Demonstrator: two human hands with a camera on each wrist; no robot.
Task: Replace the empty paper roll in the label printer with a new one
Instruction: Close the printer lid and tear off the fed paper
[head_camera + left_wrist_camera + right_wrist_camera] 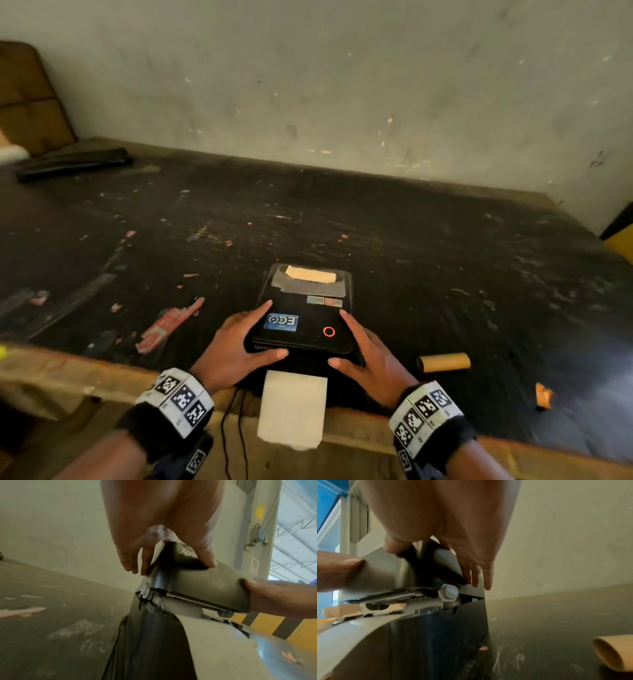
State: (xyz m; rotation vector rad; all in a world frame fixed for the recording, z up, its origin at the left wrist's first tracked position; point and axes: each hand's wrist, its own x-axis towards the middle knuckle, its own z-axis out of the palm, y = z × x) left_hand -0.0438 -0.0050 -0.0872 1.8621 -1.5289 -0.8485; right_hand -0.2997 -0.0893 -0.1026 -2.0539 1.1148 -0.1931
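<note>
Paper strip [291, 409], printer [303, 320], cardboard core [444, 362] alongside.

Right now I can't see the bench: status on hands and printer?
Both hands, left and right, gripping printer lid, not fully shut. Paper feeding out front. Empty core lies clear, right.

Dim, soft-focus wide-angle views, edges smeared, daylight glare behind.
</note>
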